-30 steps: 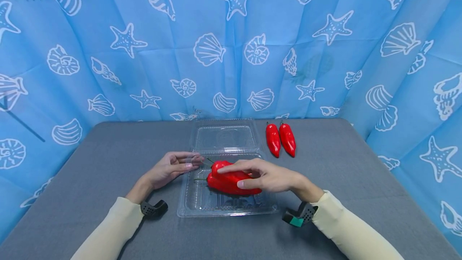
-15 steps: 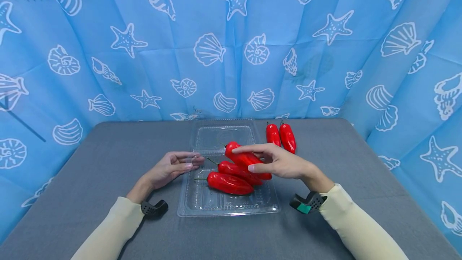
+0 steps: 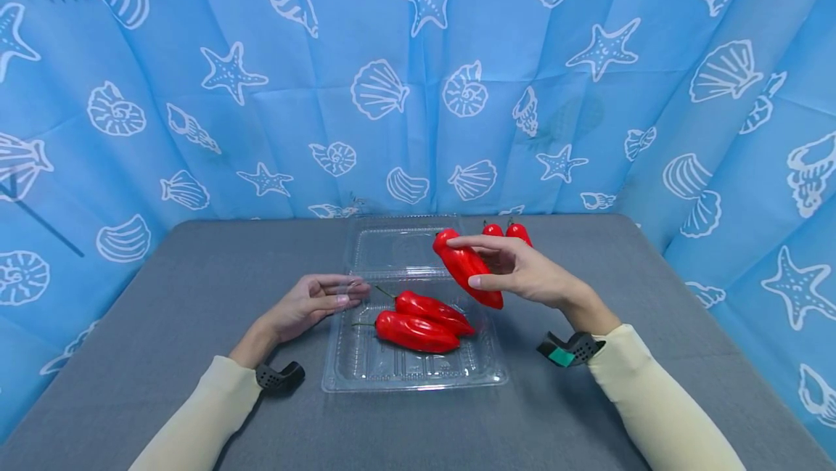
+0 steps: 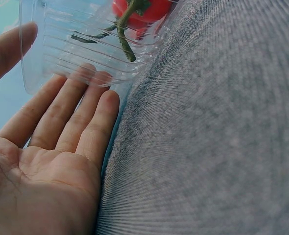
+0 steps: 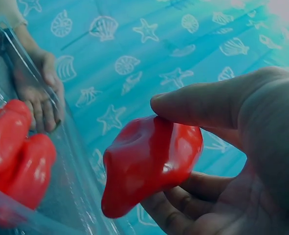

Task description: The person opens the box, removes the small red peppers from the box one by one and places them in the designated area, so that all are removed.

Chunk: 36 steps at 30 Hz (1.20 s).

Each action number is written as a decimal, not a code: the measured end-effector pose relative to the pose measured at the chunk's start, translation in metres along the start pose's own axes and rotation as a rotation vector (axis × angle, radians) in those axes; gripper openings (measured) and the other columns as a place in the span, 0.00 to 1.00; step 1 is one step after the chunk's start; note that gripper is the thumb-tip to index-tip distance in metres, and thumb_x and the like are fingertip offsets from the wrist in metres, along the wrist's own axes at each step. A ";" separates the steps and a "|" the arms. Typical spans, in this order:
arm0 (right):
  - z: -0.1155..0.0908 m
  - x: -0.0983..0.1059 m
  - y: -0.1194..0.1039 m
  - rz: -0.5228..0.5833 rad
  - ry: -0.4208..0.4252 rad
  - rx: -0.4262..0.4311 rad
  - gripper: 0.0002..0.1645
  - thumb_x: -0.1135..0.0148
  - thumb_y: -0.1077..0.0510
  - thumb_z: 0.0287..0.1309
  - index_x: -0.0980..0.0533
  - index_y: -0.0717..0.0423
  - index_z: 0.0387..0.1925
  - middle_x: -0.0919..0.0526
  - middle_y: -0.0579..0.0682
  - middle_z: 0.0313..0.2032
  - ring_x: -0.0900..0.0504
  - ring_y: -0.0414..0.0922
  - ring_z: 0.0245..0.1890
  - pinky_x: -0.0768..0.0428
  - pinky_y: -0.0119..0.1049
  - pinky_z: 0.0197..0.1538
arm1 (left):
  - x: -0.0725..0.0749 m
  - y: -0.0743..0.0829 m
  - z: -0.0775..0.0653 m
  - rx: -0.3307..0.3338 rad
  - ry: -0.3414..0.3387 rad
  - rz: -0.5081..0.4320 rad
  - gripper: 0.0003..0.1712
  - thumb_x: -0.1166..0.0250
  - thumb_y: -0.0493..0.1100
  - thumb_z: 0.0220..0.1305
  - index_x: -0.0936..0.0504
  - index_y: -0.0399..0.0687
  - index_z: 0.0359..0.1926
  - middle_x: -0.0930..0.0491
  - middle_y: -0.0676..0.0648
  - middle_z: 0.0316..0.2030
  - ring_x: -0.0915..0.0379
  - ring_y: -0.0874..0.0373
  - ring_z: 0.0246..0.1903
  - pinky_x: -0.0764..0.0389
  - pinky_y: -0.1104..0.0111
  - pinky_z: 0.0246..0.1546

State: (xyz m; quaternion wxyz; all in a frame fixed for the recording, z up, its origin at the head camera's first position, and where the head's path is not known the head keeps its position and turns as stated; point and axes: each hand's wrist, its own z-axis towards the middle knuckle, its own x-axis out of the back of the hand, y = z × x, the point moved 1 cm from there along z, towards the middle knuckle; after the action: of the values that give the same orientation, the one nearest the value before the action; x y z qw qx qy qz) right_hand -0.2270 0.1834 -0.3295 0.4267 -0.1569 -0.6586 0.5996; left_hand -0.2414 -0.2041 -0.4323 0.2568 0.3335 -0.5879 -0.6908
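Observation:
My right hand (image 3: pixel 522 271) pinches a glossy red pepper (image 3: pixel 465 265) between thumb and fingers, raised above the right side of a clear plastic container (image 3: pixel 418 380). In the right wrist view, the held pepper (image 5: pixel 151 161) has its tip pointing down and left. Two more red peppers (image 3: pixel 418 332) with green stems lie side by side in the container. At the container's left wall is my left hand (image 3: pixel 320 304), fingers extended; in the left wrist view the fingertips (image 4: pixel 99 78) reach right to the ribbed clear side.
Behind the container its clear lid (image 3: pixel 398 244) lies folded back. Two other red peppers (image 3: pixel 518 230) lie on the grey cloth-covered table (image 3: pixel 588 260) at the back right, partly hidden by my right hand. A blue seashell-patterned curtain (image 3: pixel 418 144) hangs along the table's far edge.
My right hand has lifted one pepper from the container and carried it up and to the right, leaving two lying inside. The left hand stays in place.

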 end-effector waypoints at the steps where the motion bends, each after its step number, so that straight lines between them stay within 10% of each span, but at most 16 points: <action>1: 0.000 0.002 0.001 0.008 0.011 0.000 0.40 0.30 0.62 0.59 0.32 0.49 0.73 0.28 0.58 0.64 0.27 0.60 0.59 0.14 0.50 0.50 | 0.000 0.000 0.000 0.000 0.001 0.002 0.31 0.39 0.30 0.68 0.36 0.25 0.69 0.25 0.34 0.64 0.26 0.52 0.63 0.25 0.61 0.64; 36: -0.017 0.073 0.041 0.053 0.324 -0.127 0.44 0.33 0.62 0.64 0.40 0.52 0.77 0.36 0.61 0.70 0.32 0.58 0.65 0.16 0.37 0.54 | -0.003 -0.002 0.000 0.003 0.008 0.020 0.33 0.39 0.31 0.67 0.37 0.24 0.70 0.27 0.32 0.65 0.26 0.52 0.64 0.26 0.60 0.64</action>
State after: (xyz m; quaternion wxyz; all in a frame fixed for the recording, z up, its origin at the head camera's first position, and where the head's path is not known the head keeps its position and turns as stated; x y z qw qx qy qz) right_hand -0.2697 0.2562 -0.3410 0.5005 -0.2954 -0.6136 0.5346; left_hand -0.2394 -0.2019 -0.4335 0.2657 0.3308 -0.5914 -0.6857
